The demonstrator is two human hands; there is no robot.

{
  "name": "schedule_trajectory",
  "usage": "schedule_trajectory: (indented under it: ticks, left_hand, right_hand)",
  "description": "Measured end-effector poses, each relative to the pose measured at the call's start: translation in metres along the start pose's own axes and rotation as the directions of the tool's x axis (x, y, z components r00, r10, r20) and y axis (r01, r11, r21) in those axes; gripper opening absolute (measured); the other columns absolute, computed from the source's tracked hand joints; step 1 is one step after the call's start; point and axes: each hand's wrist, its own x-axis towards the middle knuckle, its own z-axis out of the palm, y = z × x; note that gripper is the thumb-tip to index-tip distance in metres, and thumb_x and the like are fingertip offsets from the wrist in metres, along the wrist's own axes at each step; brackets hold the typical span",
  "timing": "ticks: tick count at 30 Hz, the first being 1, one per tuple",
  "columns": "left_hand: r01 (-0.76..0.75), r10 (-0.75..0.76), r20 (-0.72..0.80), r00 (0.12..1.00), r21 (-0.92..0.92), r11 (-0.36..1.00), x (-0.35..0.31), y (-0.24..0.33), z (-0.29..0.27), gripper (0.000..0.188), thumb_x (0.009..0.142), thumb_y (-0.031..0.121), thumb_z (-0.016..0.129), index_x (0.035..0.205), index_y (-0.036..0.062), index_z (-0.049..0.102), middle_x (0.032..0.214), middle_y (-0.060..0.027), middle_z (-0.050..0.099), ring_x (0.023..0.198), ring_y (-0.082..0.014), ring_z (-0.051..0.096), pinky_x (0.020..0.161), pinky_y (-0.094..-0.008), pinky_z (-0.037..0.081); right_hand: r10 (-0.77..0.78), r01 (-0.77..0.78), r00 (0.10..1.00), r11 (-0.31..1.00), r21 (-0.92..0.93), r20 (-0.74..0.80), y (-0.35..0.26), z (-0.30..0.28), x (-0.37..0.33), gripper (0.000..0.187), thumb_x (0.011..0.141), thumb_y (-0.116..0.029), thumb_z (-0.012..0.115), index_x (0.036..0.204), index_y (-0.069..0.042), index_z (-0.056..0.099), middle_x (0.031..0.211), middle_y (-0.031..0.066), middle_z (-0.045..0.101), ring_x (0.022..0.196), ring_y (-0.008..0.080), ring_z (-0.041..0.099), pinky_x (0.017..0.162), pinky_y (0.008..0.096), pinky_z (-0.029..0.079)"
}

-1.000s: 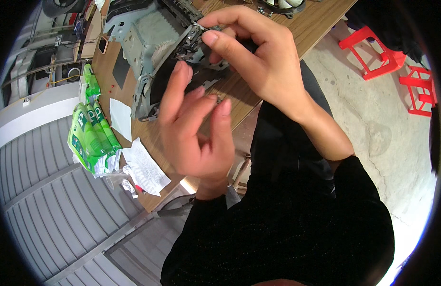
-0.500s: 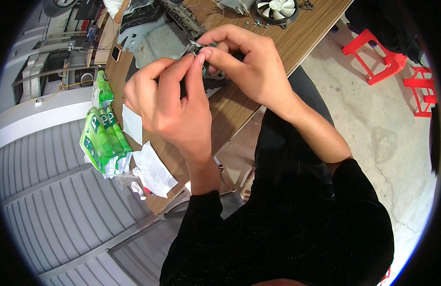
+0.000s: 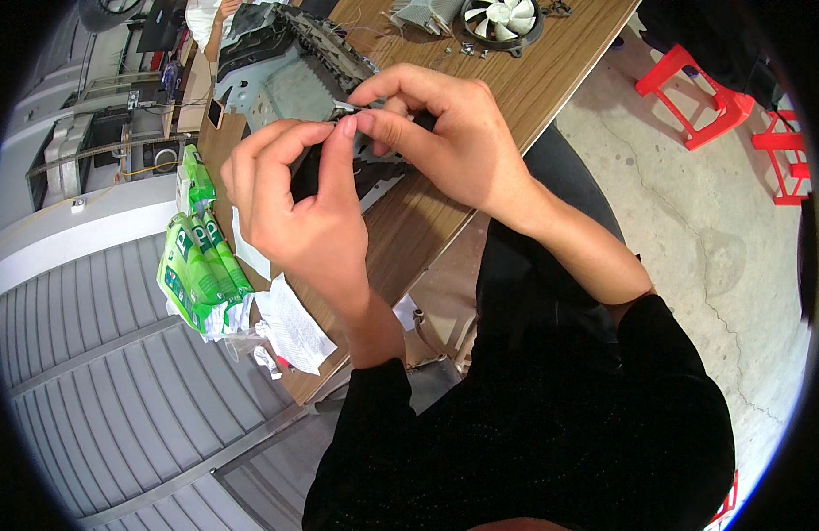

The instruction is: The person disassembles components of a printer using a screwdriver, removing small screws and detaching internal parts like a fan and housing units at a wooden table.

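Observation:
My left hand (image 3: pixel 308 208) and my right hand (image 3: pixel 463 133) meet at their fingertips over a partly dismantled casing (image 3: pixel 290 84) with a pale metal plate and a dark ribbed edge. Thumb and forefinger of each hand are pinched together. A small whitish piece (image 3: pixel 344 106) shows at the tips of my right fingers; its kind is too small to tell. What my left fingers grip, if anything, is hidden. Dark parts of the casing lie beneath both hands, largely covered by them.
On the wooden table (image 3: pixel 427 217) are a fan (image 3: pixel 505 19), a grey finned block (image 3: pixel 423 13), several screws (image 3: pixel 467 49), a phone (image 3: pixel 216 113), green packets (image 3: pixel 201 265) and a printed sheet (image 3: pixel 294 323). Red stools (image 3: pixel 697 97) stand right. Another person's arm (image 3: pixel 219 31) shows at the far edge.
Both hands have shifted slightly left and lower in the picture, still pinched together at the fingertips. The view has tilted a little, and another person's arm shows more at the top.

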Motion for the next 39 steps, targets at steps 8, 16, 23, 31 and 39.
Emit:
schedule_trajectory:
  ticks: [8,16,23,31,39]
  left_hand:
    - [-0.070,0.070,-0.062,0.996,-0.002,0.998,-0.004,-0.008,0.001,0.019,0.068,0.000,0.086,0.082,0.0063,0.075,0.084,-0.0034,0.069,0.083,-0.0217,0.060,0.072,-0.0332,0.048]
    - [-0.175,0.185,-0.078,0.980,0.123,0.977,-0.008,-0.012,0.005,0.018,0.068,0.004,0.087,0.082,0.0073,0.077,0.089,-0.0011,0.069,0.086,-0.0219,0.061,0.079,-0.0343,0.047]
    - [-0.217,0.230,-0.065,0.971,0.159,0.963,-0.010,-0.012,0.008,0.018,0.068,0.003,0.086,0.084,0.0062,0.077,0.095,-0.0028,0.070,0.090,-0.0230,0.061,0.080,-0.0358,0.049]
    - [-0.073,0.072,-0.049,0.996,-0.009,0.997,-0.010,-0.013,0.007,0.017,0.070,0.002,0.085,0.084,0.0046,0.076,0.099,-0.0054,0.069,0.093,-0.0247,0.061,0.080,-0.0364,0.050]
    - [-0.100,0.100,-0.035,0.994,0.009,0.995,-0.009,-0.015,0.008,0.016,0.072,0.003,0.084,0.085,0.0048,0.075,0.098,-0.0056,0.070,0.093,-0.0251,0.061,0.082,-0.0361,0.049]
  right_hand:
    - [0.026,-0.026,1.000,0.999,0.039,0.001,0.000,0.001,0.001,0.015,0.089,-0.010,0.072,0.101,-0.001,0.069,0.065,0.0091,0.067,0.059,0.0147,0.067,0.056,0.0289,0.051]
    - [-0.009,0.009,1.000,0.999,0.045,-0.011,0.004,0.001,0.001,0.014,0.088,-0.009,0.072,0.099,-0.001,0.069,0.065,0.0090,0.067,0.056,0.0149,0.065,0.053,0.0289,0.049]
    - [-0.032,0.034,0.999,0.998,0.055,-0.032,0.007,0.001,0.000,0.015,0.087,-0.009,0.072,0.100,-0.001,0.069,0.065,0.0090,0.067,0.056,0.0152,0.065,0.051,0.0287,0.048]
    - [-0.025,0.026,0.999,0.998,0.051,-0.020,0.007,0.001,0.001,0.015,0.088,-0.010,0.072,0.100,-0.001,0.070,0.066,0.0095,0.068,0.057,0.0153,0.067,0.052,0.0283,0.049]
    - [-0.014,0.015,1.000,0.997,0.072,-0.014,0.006,0.001,0.001,0.015,0.088,-0.009,0.072,0.100,0.000,0.070,0.067,0.0094,0.069,0.058,0.0155,0.068,0.054,0.0287,0.051]
